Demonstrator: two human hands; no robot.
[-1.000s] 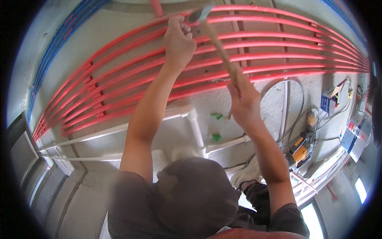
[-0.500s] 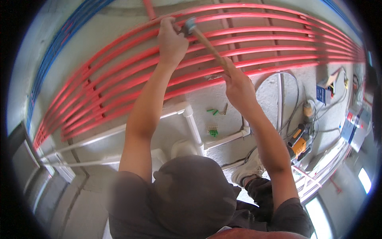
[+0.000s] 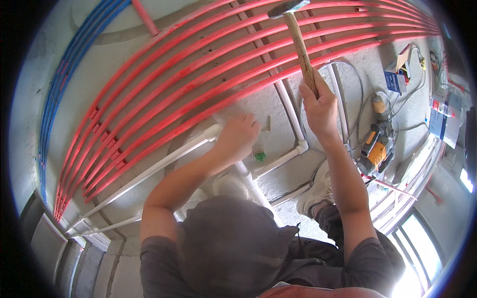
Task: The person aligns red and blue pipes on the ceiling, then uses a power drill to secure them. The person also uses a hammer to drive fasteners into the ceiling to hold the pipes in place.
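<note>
My right hand (image 3: 321,105) is closed round the lower end of a hammer's wooden handle (image 3: 301,57). The hammer's metal head (image 3: 288,8) points up, over the far red pipes. My left hand (image 3: 239,136) is low over the concrete between the nearest red pipe (image 3: 258,92) and a white pipe elbow (image 3: 212,131). Its fingers are curled together, and whatever they may hold is hidden. Just beside it lie a small pale perforated piece and a green clump of small plastic parts (image 3: 259,155). A thin brownish strip (image 3: 269,122) lies near the fingertips.
Several red pipes run in curved parallel rows, with small red clips (image 3: 114,149) at the left. Blue pipes (image 3: 74,79) follow the far left. White pipes (image 3: 164,169) cross nearer me. On the right are an orange-and-black power tool (image 3: 377,149), its cable and a blue box (image 3: 395,82).
My left hand has come down from the far red pipes to the concrete by the small green parts. The hammer has swung away, up and to the right, still in my right hand.
</note>
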